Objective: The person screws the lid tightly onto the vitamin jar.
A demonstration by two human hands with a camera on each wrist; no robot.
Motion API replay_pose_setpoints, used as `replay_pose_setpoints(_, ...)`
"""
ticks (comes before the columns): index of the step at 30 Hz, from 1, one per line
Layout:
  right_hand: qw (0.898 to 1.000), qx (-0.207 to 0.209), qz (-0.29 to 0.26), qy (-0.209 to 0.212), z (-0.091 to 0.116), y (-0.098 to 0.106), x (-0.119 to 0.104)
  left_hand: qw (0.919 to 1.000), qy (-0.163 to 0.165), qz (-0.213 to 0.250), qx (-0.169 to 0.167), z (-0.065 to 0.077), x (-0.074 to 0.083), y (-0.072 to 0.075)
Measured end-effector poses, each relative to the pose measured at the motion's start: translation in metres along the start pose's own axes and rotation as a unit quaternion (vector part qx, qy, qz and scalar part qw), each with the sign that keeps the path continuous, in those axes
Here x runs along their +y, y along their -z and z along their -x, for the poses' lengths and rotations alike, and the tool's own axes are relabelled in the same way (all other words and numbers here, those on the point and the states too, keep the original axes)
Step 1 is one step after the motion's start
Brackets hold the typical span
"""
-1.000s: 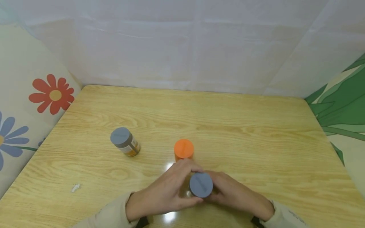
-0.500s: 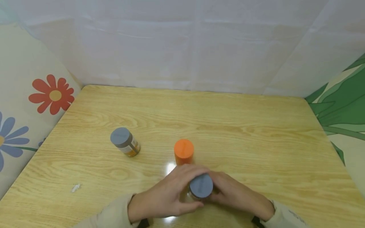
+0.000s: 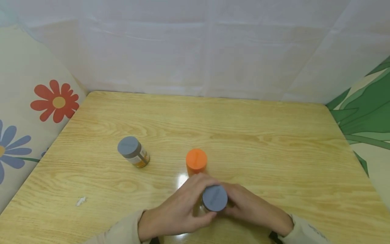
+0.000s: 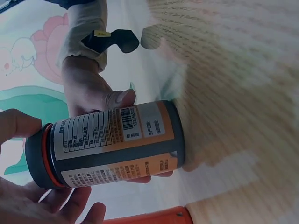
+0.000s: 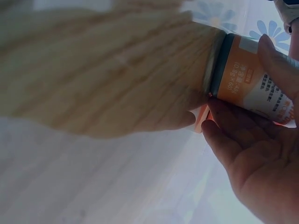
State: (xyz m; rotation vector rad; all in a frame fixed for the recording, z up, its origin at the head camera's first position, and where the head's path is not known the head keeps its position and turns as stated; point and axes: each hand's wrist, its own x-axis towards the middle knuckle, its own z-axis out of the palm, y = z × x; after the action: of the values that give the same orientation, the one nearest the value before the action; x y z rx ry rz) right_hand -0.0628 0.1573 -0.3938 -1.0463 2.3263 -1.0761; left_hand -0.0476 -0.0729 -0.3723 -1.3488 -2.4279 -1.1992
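Observation:
My left hand (image 3: 182, 206) pinches the grey lid (image 3: 214, 198) of a supplement jar between thumb and fingers. In the left wrist view the jar (image 4: 117, 144) has a white and orange printed label, and a thin orange-red band shows just under its lid. Around the jar's body my right hand (image 3: 251, 206) keeps its grip, thumb on one side and fingers on the other in the right wrist view. Just beyond the left hand stands a jar with an orange lid (image 3: 196, 159), its lower part hidden behind that hand.
Farther left on the wooden table (image 3: 259, 135), a second grey-lidded jar (image 3: 134, 151) stands upright. A small white mark (image 3: 80, 201) lies on the table at the left. White cloth (image 3: 195, 51) hangs behind the table's far edge, with flower-printed cloth (image 3: 55, 101) along the left side.
The left thumb came away from the lid half a second ago and is back at it now. The mark on the lid has turned. My right hand and the other jars stayed put.

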Motion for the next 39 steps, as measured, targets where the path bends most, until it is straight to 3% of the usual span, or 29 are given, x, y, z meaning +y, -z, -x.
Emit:
replay_pose_setpoints(10, 1.0, -0.001, 0.021, -0.002, -0.0003, 0.0002, -0.0007, 0.9967, 0.035, 0.024, -0.07, -0.0045, 0.0023, 0.0023)
replay_pose_setpoints(14, 1.0, -0.01, 0.004, -0.01, -0.0003, 0.001, -0.0011, 0.9989, 0.007, -0.013, -0.045, -0.0055, 0.0004, 0.0028)
replay_pose_setpoints(17, 1.0, -0.001, 0.002, 0.006, -0.0004, 0.0009, -0.0005, 0.9994, -0.004, -0.032, -0.013, -0.0058, -0.0002, 0.0042)
replay_pose_setpoints(21, 1.0, 0.008, 0.008, 0.024, -0.0007, 0.0009, 0.0002, 0.9994, 0.01, -0.033, 0.003, -0.005, 0.0007, 0.0061)
replay_pose_setpoints(27, 1.0, -0.016, -0.021, -0.004, -0.0008, 0.0025, -0.0005, 0.9995, 0.012, -0.027, -0.01, -0.0049, 0.0006, 0.0064)
replay_pose_setpoints(33, 1.0, -0.003, 0.0, 0.011, -0.0001, 0.0017, 0.0002, 0.9988, 0.013, -0.01, -0.045, -0.0065, 0.0008, 0.0072)
replay_pose_setpoints(39, 1.0, -0.003, 0.006, 0.012, 0.0001, 0.001, 0.0006, 0.9977, -0.026, -0.024, -0.057, -0.0088, -0.0011, 0.0056)
